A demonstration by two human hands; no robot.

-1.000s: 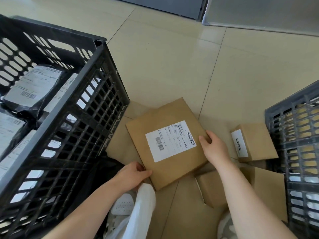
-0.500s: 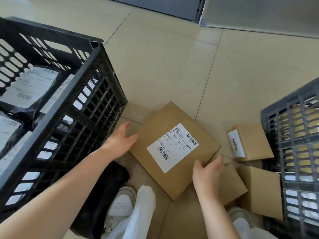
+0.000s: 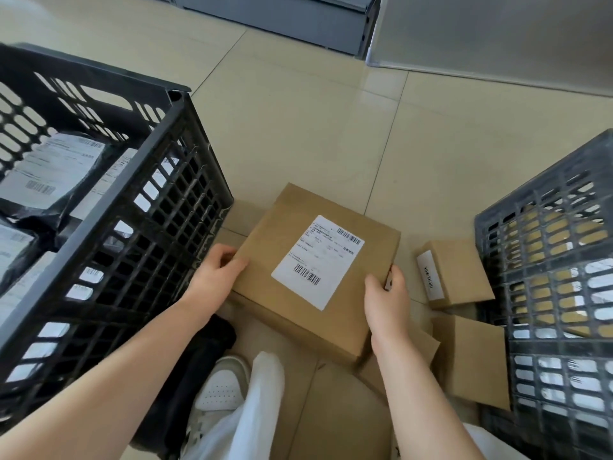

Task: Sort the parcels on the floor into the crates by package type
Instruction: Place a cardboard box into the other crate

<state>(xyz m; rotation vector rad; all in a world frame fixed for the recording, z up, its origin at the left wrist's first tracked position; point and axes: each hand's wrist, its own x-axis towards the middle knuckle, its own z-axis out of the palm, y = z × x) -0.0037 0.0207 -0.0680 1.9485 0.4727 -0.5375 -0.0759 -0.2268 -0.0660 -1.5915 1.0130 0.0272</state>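
Note:
A flat brown cardboard box [image 3: 298, 247] with a white shipping label sits between the two crates, raised over other flat cardboard parcels. My left hand [image 3: 215, 277] grips its left edge, thumb on top. My right hand [image 3: 386, 300] grips its right edge, fingers curled round the side. The black crate [image 3: 109, 207] on the left holds several black poly bags with white labels [image 3: 49, 171]. The grey crate [image 3: 544, 293] on the right holds brown boxes seen through its slots.
A small labelled box [image 3: 461, 273] and another plain box [image 3: 471, 360] lie against the grey crate. More flat cardboard [image 3: 331, 410] lies under the held box. A black bag [image 3: 205, 353] lies by my white shoe [image 3: 222, 386]. Grey furniture lines the far wall.
Both hands have moved onto the sides of the large box and taken hold of it. The box has turned and now looks lifted off the pile.

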